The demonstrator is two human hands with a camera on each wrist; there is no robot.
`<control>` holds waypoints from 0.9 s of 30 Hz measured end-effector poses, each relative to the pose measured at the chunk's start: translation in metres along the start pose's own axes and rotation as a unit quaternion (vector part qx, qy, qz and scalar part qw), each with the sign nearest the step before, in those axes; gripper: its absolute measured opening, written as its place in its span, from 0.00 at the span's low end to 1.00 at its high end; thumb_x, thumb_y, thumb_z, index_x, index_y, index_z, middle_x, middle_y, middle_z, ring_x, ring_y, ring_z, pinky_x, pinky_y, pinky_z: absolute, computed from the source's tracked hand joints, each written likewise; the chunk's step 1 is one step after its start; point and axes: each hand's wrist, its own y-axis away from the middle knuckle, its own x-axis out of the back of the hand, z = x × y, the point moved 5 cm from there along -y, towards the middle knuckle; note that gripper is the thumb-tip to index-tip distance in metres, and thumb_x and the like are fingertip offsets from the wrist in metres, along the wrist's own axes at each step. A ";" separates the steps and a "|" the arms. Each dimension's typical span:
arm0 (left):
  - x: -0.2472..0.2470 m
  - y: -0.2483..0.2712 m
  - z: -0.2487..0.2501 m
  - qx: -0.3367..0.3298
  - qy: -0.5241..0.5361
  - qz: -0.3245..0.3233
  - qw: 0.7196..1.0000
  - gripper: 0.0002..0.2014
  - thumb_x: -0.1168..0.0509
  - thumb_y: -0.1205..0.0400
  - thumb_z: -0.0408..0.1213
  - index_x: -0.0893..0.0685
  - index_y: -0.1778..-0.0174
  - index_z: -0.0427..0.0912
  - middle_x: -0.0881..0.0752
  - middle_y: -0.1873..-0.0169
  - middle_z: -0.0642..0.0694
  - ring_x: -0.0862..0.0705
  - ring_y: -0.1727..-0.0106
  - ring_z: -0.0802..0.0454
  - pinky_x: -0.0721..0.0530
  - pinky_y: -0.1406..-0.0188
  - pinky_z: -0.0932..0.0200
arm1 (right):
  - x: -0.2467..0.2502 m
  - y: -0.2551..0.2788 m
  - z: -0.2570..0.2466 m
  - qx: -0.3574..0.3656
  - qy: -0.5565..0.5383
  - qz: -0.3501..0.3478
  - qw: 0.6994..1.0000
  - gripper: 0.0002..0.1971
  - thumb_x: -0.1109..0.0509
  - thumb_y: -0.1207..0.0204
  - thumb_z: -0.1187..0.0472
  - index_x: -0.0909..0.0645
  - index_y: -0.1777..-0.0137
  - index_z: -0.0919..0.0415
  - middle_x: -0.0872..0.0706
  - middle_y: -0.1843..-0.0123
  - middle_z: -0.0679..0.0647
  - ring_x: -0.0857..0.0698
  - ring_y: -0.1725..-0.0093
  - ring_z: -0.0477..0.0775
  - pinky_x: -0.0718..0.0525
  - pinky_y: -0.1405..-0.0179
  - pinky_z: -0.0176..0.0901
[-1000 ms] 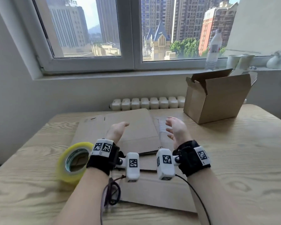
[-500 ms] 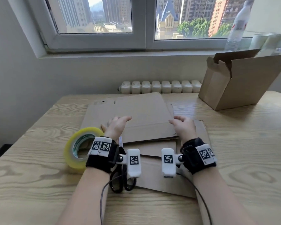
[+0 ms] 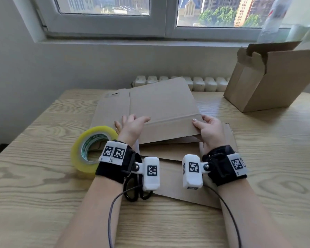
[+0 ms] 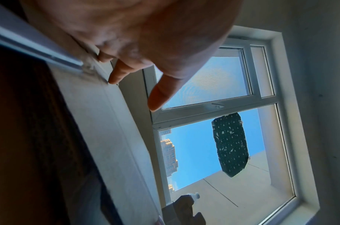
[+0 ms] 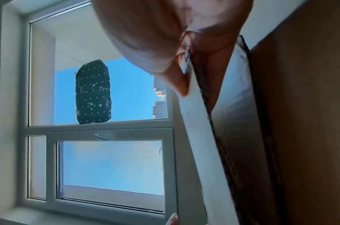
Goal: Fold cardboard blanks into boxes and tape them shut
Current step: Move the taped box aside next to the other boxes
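A flat cardboard blank (image 3: 165, 108) lies on top of other blanks (image 3: 175, 187) in the middle of the table, its near edge raised. My left hand (image 3: 132, 125) holds its left near edge, thumb on top and fingers at the side. My right hand (image 3: 208, 128) grips the right near corner with the thumb on top. In the right wrist view, the thumb and fingers (image 5: 176, 79) pinch the blank's edge (image 5: 203, 137). In the left wrist view, my left hand's fingers (image 4: 117, 74) touch the blank (image 4: 111, 129).
A yellow tape roll (image 3: 92, 151) stands left of my left wrist. Black scissors (image 3: 136, 193) lie under that wrist. An open folded box (image 3: 276, 79) stands at the back right. A bottle (image 3: 274, 17) is on the windowsill and a radiator (image 3: 204, 84) runs behind the wooden table (image 3: 43, 203).
Both hands came down from hovering onto the top blank and took hold of its near edge, which now lifts off the stack. The view has tilted downward.
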 end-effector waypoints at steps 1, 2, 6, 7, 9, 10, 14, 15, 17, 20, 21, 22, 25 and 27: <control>0.000 0.003 0.001 -0.007 -0.012 0.003 1.000 0.36 0.34 0.20 0.57 0.33 0.18 0.44 0.49 0.14 0.45 0.65 0.14 0.43 0.60 0.16 0.42 | 0.002 0.001 -0.002 0.009 -0.009 0.009 1.000 0.08 0.32 0.20 0.74 0.16 0.47 0.62 0.10 0.51 0.59 0.12 0.49 0.60 0.11 0.44 0.60; -0.001 0.008 0.003 -0.014 -0.020 0.001 1.000 0.35 0.34 0.18 0.53 0.36 0.17 0.45 0.53 0.13 0.45 0.68 0.15 0.43 0.62 0.16 0.42 | 0.005 0.002 -0.003 0.019 -0.017 0.019 0.999 0.09 0.32 0.20 0.74 0.16 0.49 0.61 0.10 0.51 0.59 0.11 0.49 0.59 0.12 0.42 0.59; -0.002 0.013 0.003 -0.018 -0.046 -0.008 0.999 0.41 0.31 0.19 0.51 0.45 0.14 0.47 0.60 0.13 0.46 0.71 0.16 0.41 0.65 0.17 0.41 | 0.016 0.004 -0.007 0.040 -0.067 0.052 0.996 0.09 0.32 0.19 0.73 0.14 0.48 0.60 0.09 0.47 0.62 0.10 0.43 0.62 0.14 0.37 0.62; -0.001 0.013 0.004 -0.020 -0.054 -0.006 0.998 0.42 0.31 0.19 0.51 0.46 0.13 0.48 0.61 0.14 0.45 0.71 0.16 0.40 0.65 0.17 0.41 | 0.019 0.004 -0.008 0.044 -0.077 0.059 0.994 0.10 0.32 0.19 0.73 0.13 0.48 0.59 0.08 0.47 0.62 0.11 0.42 0.63 0.15 0.36 0.63; 0.002 0.014 0.004 -0.019 -0.065 0.003 0.998 0.43 0.30 0.19 0.50 0.48 0.13 0.48 0.62 0.14 0.45 0.71 0.16 0.38 0.65 0.17 0.40 | 0.025 0.003 -0.012 0.053 -0.095 0.075 0.991 0.10 0.31 0.19 0.73 0.13 0.50 0.57 0.08 0.49 0.58 0.11 0.44 0.61 0.15 0.36 0.65; 0.005 0.013 0.002 -0.010 -0.066 0.010 0.998 0.44 0.30 0.19 0.49 0.49 0.13 0.48 0.62 0.14 0.45 0.71 0.16 0.38 0.65 0.18 0.40 | 0.028 0.005 -0.013 0.056 -0.103 0.084 0.989 0.11 0.32 0.19 0.73 0.13 0.50 0.56 0.08 0.51 0.55 0.11 0.46 0.59 0.15 0.36 0.64; 0.015 0.007 -0.005 0.017 -0.052 0.044 0.998 0.47 0.30 0.19 0.50 0.54 0.13 0.47 0.62 0.14 0.43 0.67 0.16 0.35 0.64 0.18 0.41 | 0.039 0.003 -0.017 0.064 -0.135 0.113 0.982 0.12 0.32 0.19 0.71 0.15 0.38 0.61 0.09 0.51 0.49 0.12 0.45 0.53 0.16 0.34 0.62; 0.017 0.004 -0.008 0.023 -0.037 0.055 0.998 0.48 0.29 0.20 0.49 0.55 0.13 0.46 0.61 0.14 0.42 0.66 0.15 0.35 0.63 0.18 0.41 | 0.045 0.002 -0.017 0.063 -0.144 0.131 0.979 0.14 0.31 0.19 0.71 0.17 0.34 0.63 0.10 0.49 0.49 0.12 0.43 0.54 0.17 0.33 0.63; 0.022 -0.002 -0.015 0.022 0.017 0.075 0.997 0.52 0.25 0.23 0.46 0.55 0.13 0.45 0.54 0.14 0.39 0.58 0.14 0.37 0.57 0.16 0.41 | 0.059 -0.002 -0.019 0.068 -0.159 0.169 0.970 0.16 0.30 0.20 0.70 0.18 0.33 0.61 0.13 0.43 0.53 0.14 0.41 0.55 0.18 0.31 0.62; 0.026 -0.005 -0.019 0.008 0.115 0.094 0.989 0.55 0.20 0.35 0.46 0.44 0.17 0.40 0.30 0.21 0.38 0.31 0.22 0.39 0.34 0.20 0.41 | 0.080 -0.005 -0.021 0.053 -0.182 0.190 0.963 0.13 0.31 0.19 0.69 0.15 0.40 0.51 0.12 0.46 0.51 0.13 0.47 0.50 0.14 0.39 0.54; 0.025 -0.003 -0.017 0.003 0.126 0.092 0.988 0.53 0.19 0.37 0.47 0.39 0.19 0.38 0.25 0.25 0.40 0.25 0.26 0.41 0.30 0.22 0.41 | 0.085 -0.006 -0.020 0.042 -0.192 0.189 0.962 0.13 0.32 0.18 0.68 0.16 0.40 0.50 0.11 0.49 0.48 0.13 0.49 0.49 0.12 0.44 0.52; 0.023 -0.003 -0.015 -0.006 0.126 0.083 0.989 0.50 0.19 0.36 0.47 0.34 0.21 0.38 0.22 0.28 0.43 0.22 0.29 0.44 0.28 0.23 0.42 | 0.088 -0.006 -0.018 0.032 -0.201 0.188 0.961 0.13 0.32 0.18 0.67 0.16 0.40 0.50 0.12 0.51 0.47 0.14 0.49 0.49 0.12 0.48 0.50; 0.019 -0.003 -0.010 -0.063 0.118 0.070 0.989 0.38 0.22 0.37 0.51 0.20 0.31 0.44 0.14 0.38 0.50 0.16 0.36 0.49 0.24 0.27 0.41 | 0.087 -0.009 -0.008 0.009 -0.200 0.198 0.960 0.16 0.30 0.19 0.66 0.17 0.32 0.55 0.11 0.44 0.50 0.13 0.42 0.53 0.14 0.38 0.56; 0.022 0.001 -0.006 -0.087 0.114 0.091 0.985 0.35 0.25 0.38 0.56 0.19 0.35 0.46 0.12 0.42 0.48 0.15 0.38 0.47 0.21 0.31 0.41 | 0.084 -0.010 -0.001 -0.001 -0.186 0.214 0.959 0.21 0.28 0.20 0.66 0.20 0.27 0.57 0.12 0.36 0.55 0.13 0.37 0.56 0.16 0.33 0.59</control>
